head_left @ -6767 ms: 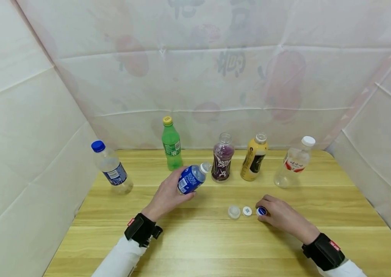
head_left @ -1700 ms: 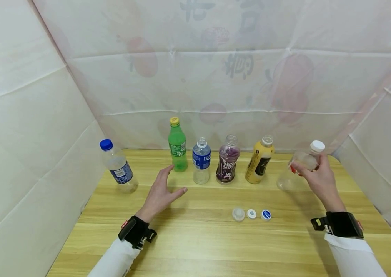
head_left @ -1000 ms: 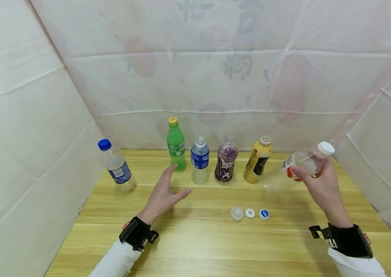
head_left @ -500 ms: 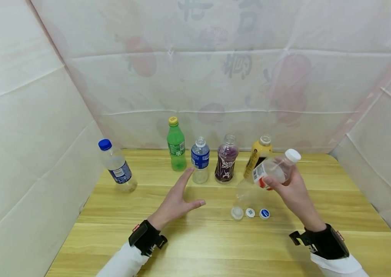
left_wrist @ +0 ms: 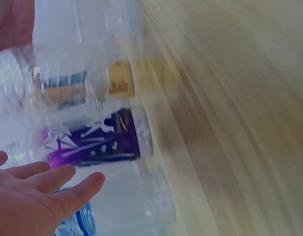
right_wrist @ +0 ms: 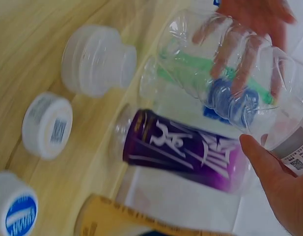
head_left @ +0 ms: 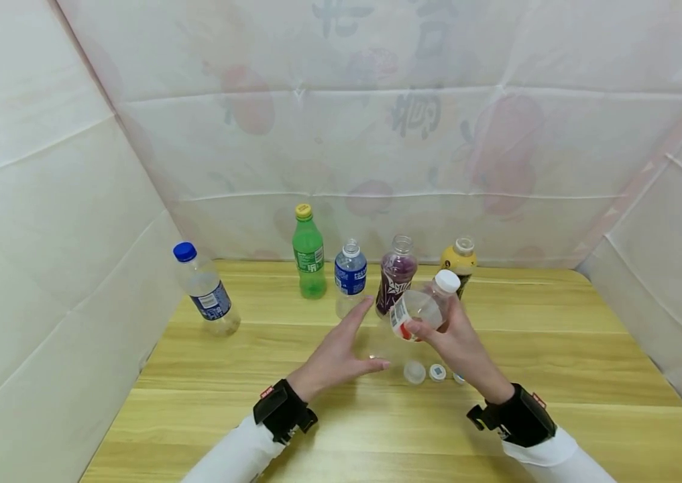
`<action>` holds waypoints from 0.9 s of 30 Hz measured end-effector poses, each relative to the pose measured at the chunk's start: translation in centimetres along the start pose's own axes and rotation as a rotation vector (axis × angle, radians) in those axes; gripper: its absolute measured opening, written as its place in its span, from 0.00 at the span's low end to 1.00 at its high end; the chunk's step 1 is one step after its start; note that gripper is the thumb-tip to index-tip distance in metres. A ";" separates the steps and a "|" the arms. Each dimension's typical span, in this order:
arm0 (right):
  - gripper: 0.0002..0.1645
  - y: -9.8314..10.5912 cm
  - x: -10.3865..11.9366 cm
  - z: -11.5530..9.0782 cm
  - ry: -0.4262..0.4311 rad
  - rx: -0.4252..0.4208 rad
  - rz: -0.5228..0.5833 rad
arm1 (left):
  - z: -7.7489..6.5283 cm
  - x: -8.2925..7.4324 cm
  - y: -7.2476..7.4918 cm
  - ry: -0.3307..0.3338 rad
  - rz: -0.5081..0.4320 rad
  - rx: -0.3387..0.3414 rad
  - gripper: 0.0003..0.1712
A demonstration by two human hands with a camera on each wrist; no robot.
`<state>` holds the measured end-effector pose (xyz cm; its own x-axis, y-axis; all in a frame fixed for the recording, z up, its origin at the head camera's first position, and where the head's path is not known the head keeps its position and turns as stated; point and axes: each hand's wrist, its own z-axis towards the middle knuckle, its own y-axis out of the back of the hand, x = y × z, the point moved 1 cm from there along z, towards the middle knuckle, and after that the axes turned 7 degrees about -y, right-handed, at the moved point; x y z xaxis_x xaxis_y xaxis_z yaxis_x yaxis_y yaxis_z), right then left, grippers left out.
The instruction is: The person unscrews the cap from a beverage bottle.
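Observation:
My right hand (head_left: 464,349) grips a clear plastic bottle (head_left: 422,305) by its upper part, around the red-and-white label. The bottle leans, with its white cap (head_left: 447,281) toward the upper right and its base toward the lower left. My left hand (head_left: 337,352) is spread, thumb and fingers apart, beside the bottle's base, holding nothing. In the right wrist view, the left hand's fingers (right_wrist: 249,59) show through the clear plastic. Below the bottle lie a translucent cap (head_left: 414,372), a white cap (head_left: 437,372) and a blue-and-white cap (head_left: 459,378), partly hidden by the right hand.
Along the back stand a green bottle (head_left: 309,248) with a yellow cap, an uncapped blue-label bottle (head_left: 350,276), an uncapped purple bottle (head_left: 398,268) and an uncapped yellow bottle (head_left: 457,258). A blue-capped bottle (head_left: 210,302) stands far left. White cloth (head_left: 341,147) hangs behind the table.
The blue-label bottle was set down and the blue-and-white cap released earlier. Since then my right hand has lifted the white-capped bottle and carried it left; my left hand has moved right.

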<state>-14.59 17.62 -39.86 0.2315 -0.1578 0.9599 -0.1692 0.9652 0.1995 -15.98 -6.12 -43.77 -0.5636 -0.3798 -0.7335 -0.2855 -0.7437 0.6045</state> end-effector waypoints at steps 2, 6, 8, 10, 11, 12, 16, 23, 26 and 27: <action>0.41 -0.5 -0.1 0.2 0.016 0.003 0.000 | 0.3 -0.3 -0.4 -0.007 -0.005 0.007 0.67; 0.41 -1.1 -0.2 0.3 0.036 0.002 -0.007 | 0.8 -0.4 -1.1 -0.005 -0.025 0.018 0.67; 0.40 -1.2 -0.2 0.4 0.042 -0.001 -0.011 | 0.9 -0.4 -1.3 0.000 -0.038 0.025 0.66; 0.41 -1.3 -0.3 0.4 0.051 0.002 -0.008 | 1.0 -0.4 -1.4 0.009 -0.046 0.031 0.64; 0.40 -1.3 -0.4 0.4 0.058 0.003 -0.007 | 1.1 -0.4 -1.5 0.011 -0.048 0.033 0.62; 0.40 -1.3 -0.4 0.4 0.066 0.009 -0.002 | 1.1 -0.3 -1.5 0.010 -0.048 0.034 0.61; 0.40 -1.2 -0.5 0.3 0.084 0.030 0.011 | 1.1 -0.3 -1.7 -0.004 -0.043 0.037 0.57; 0.44 -0.9 -0.6 0.3 0.038 0.051 0.002 | 1.0 -0.1 -1.7 -0.051 -0.003 0.018 0.55; 0.51 -0.5 -0.6 0.3 0.016 0.043 -0.025 | 0.9 0.0 -1.5 -0.068 0.014 0.009 0.53; 0.52 -0.4 -0.6 0.3 0.013 0.040 -0.039 | 0.9 0.1 -1.5 -0.068 0.016 0.007 0.52</action>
<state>-14.93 17.28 -40.48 0.2510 -0.1925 0.9486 -0.1977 0.9492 0.2449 -16.27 -4.57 -44.44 -0.6190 -0.3531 -0.7015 -0.2816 -0.7340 0.6180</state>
